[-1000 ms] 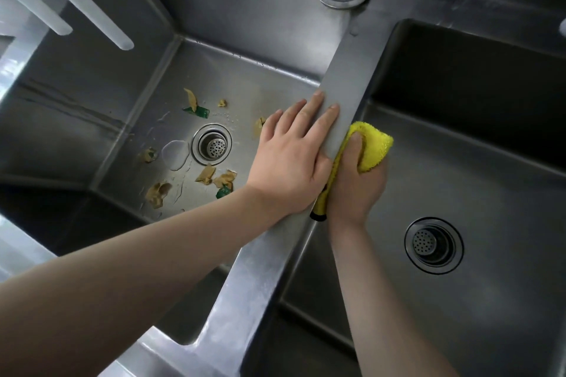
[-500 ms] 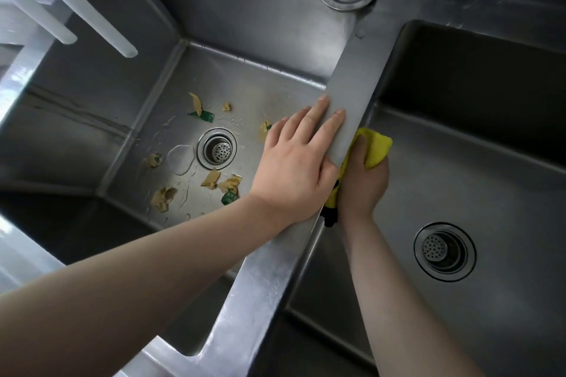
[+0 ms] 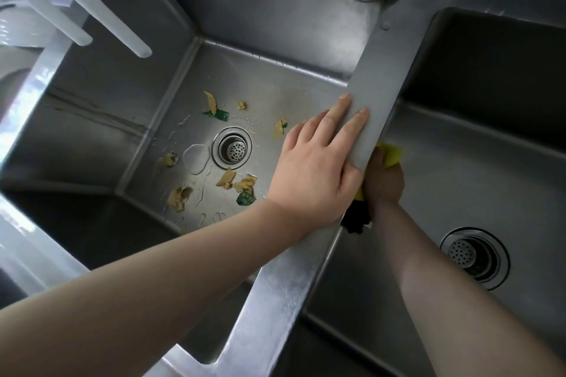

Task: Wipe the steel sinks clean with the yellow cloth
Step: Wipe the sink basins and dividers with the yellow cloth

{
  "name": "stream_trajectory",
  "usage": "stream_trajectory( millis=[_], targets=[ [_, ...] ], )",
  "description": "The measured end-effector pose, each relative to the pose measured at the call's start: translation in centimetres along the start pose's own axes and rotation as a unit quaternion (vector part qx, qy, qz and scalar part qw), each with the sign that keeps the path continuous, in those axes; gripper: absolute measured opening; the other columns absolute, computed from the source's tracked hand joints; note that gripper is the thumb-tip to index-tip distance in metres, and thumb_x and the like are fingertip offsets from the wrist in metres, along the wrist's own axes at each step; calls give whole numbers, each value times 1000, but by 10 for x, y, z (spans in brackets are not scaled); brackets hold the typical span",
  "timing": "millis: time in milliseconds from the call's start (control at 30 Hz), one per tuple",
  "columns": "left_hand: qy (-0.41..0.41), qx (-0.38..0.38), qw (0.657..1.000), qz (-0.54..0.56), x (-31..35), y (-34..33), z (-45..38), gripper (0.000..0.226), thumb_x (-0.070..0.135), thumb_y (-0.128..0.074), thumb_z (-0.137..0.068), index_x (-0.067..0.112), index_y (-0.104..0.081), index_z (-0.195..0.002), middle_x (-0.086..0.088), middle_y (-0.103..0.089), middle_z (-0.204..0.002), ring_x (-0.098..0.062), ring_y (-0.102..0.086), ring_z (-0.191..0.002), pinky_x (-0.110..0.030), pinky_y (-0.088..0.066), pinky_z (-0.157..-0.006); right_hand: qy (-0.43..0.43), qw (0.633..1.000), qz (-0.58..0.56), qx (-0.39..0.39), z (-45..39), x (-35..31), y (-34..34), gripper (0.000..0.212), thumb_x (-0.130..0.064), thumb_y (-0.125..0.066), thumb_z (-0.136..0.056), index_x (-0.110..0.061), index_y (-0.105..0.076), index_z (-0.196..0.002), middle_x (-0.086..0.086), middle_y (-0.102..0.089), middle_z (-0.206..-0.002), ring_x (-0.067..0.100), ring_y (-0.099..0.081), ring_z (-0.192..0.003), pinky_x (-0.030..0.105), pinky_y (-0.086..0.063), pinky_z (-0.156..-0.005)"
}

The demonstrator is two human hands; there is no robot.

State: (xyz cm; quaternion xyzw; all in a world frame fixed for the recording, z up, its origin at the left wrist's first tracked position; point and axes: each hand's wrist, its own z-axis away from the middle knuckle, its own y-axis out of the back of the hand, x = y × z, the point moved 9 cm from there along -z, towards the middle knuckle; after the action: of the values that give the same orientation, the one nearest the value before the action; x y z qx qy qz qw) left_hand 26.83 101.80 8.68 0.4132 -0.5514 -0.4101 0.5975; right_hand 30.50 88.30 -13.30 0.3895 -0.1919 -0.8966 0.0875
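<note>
Lower now, right hand fingers clutch upright yellow cloth; left hand flat.

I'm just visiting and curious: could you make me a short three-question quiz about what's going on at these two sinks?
1. True or false: the left hand holds the yellow cloth.
2. Which basin holds the food scraps: A left, B right?
3. Fill in: the left hand lies flat on the steel ____ between the basins.

Key: 1 false, the right hand holds it; 2 A, the left basin; 3 divider.
</note>
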Motion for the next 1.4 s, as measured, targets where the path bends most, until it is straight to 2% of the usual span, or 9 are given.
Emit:
stream_trajectory(
  millis=[200,300,367,500,767,867,967,1133,1400],
  targets=[
    [3,-3,1000,3,0,-1,0,64,32,-33,-88,22,-39,-150,-3,-29,-161,-24,-39,-138,-40,-28,-115,-86,995,-40,-41,2,4,1,61,-57,-46,-91,-6,-62,-121,13,-65,-118,33,-61,-108,41,-49,-96],
    [5,-8,1000,7,1,-1,0,65,32,-31,-87,23,-37,-151,-2,-27,-162,-23,-41,-136,-38,-28,-114,-105,983,-133,-75,11,0,2,37,-48,-55,-90,-14,-67,-95,3,-71,-98,26,-67,-93,41,-54,-91],
    [10,-15,1000,16,1,0,0,65,32,-31,-87,24,-35,-152,-1,-24,-163,-21,-39,-138,-35,-26,-115,-92,976,-179,-84,22,-12,8,28,-44,-58,-90,-18,-66,-84,1,-71,-87,23,-70,-86,40,-57,-86],
    [16,-19,999,32,0,1,0,66,32,-31,-86,27,-34,-152,2,-23,-163,-21,-38,-139,-32,-23,-114,-48,966,-232,-107,44,-46,21,35,-45,-62,-84,-13,-73,-94,5,-76,-88,23,-73,-84,44,-60,-83],
    [24,-28,999,32,-1,-1,1,68,33,-29,-85,29,-33,-152,4,-22,-163,-23,-39,-139,-37,-27,-115,65,956,-262,-117,79,-120,69,37,-48,-63,-89,-12,-72,-95,0,-73,-79,16,-69,-69,29,-57,-62],
    [29,-26,999,33,-2,-1,0,68,34,-29,-84,29,-35,-152,4,-24,-163,-23,-40,-138,-37,-29,-114,147,964,-205,-85,82,-142,70,41,-59,-64,-81,-23,-69,-99,-5,-73,-87,17,-71,-80,39,-59,-76],
    [30,-28,999,32,-3,-1,0,68,34,-29,-84,29,-35,-152,4,-24,-163,-23,-40,-138,-38,-29,-114,187,971,-150,-14,77,-144,70,30,-53,-62,-89,-27,-64,-103,-13,-66,-88,9,-65,-88,30,-53,-85],
    [23,-33,998,38,-2,-2,1,67,33,-30,-86,30,-32,-152,4,-21,-163,-23,-38,-139,-37,-28,-115,220,957,-185,41,72,-138,69,25,-44,-57,-96,-22,-64,-105,-16,-65,-89,1,-63,-85,15,-47,-77],
    [13,-54,995,84,-5,-8,1,67,32,-30,-88,31,-26,-155,7,-12,-165,-25,-37,-138,-40,-31,-112,184,975,-113,57,34,-116,49,34,-44,-47,-100,-15,-64,-96,-3,-67,-87,10,-62,-79,16,-40,-60]
  ],
)
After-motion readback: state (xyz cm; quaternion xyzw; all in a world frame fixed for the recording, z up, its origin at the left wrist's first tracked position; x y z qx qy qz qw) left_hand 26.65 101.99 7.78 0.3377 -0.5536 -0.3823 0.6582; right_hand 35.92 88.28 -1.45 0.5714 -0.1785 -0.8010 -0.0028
